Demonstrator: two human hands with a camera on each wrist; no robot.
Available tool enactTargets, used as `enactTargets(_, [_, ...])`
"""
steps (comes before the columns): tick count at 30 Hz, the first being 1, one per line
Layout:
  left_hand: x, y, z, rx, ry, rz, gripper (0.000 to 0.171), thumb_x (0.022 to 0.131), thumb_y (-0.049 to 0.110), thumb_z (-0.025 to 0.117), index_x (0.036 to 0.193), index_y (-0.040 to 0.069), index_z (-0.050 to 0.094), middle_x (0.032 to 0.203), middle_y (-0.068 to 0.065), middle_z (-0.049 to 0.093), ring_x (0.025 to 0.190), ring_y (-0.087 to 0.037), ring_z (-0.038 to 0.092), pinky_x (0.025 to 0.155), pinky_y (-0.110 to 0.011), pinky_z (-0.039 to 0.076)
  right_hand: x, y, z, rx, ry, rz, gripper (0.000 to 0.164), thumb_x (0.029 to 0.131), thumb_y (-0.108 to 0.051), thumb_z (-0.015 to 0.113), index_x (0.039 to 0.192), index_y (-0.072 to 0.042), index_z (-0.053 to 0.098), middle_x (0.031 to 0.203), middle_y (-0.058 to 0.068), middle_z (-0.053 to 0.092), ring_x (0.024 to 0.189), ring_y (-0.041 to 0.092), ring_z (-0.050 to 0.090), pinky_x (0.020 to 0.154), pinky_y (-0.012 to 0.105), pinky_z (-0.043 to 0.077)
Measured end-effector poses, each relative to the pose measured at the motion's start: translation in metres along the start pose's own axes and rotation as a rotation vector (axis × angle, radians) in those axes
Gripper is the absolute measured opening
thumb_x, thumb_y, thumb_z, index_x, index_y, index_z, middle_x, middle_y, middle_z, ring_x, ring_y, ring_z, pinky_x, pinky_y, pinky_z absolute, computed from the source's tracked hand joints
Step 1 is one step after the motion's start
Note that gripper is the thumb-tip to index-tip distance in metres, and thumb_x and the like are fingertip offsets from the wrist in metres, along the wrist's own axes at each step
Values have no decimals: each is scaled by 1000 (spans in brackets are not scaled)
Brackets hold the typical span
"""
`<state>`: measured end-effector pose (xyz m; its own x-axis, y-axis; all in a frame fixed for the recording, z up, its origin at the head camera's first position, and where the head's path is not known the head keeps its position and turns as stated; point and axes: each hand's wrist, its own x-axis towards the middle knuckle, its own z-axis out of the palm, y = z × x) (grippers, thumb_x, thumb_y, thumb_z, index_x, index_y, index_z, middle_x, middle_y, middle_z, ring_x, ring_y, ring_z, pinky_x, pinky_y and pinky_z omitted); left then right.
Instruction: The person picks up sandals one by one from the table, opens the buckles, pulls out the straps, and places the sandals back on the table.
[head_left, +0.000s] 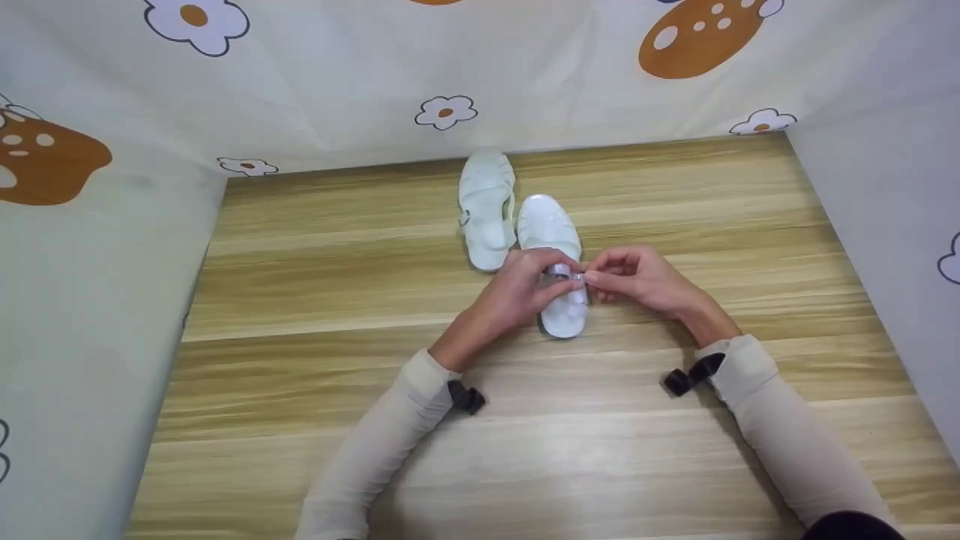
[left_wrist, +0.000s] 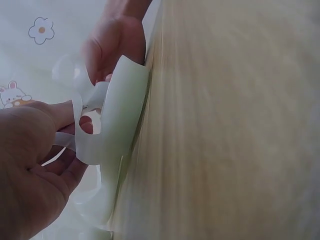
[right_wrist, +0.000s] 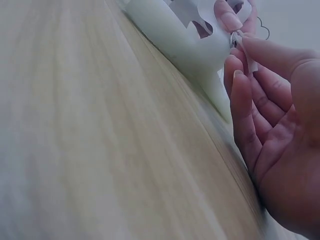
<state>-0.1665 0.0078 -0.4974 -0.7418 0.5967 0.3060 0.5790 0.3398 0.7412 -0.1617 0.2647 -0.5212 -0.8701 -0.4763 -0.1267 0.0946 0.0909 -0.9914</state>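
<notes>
A white sandal lies sole down on the wood-grain surface, its toe pointing away from me. My left hand reaches over its heel half and holds the ankle strap with curled fingers. From the other side, my right hand pinches the strap's end between thumb and fingers, close to a small metal buckle. The fingertips of both hands nearly meet at the buckle. Whether the strap runs through the buckle is too small to tell. Left of this sandal lies its pale mate, untouched.
Light cloth walls with flower prints border the wood-grain surface at the back and both sides. The second sandal lies close to the back wall. Black straps circle both sleeved wrists.
</notes>
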Motion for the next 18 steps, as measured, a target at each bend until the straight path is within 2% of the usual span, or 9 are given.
enactTargets(10, [0,-2,-2,-3,2,-7,18,99,20,81,111,7,83,110,-6,84,105,-13,77,94,-30,61,-2,-1,-9,2,-30,6,21,102,-14,75,112,5,73,99,8,77,77,15,72,68,29,65])
enactTargets(18, [-1,-1,-1,-6,3,-5,18,99,20,81,111,7,83,109,-6,84,103,-12,76,92,-30,61,-1,1,-5,-28,-31,-16,19,103,-12,75,111,6,73,95,5,75,74,11,68,67,25,61])
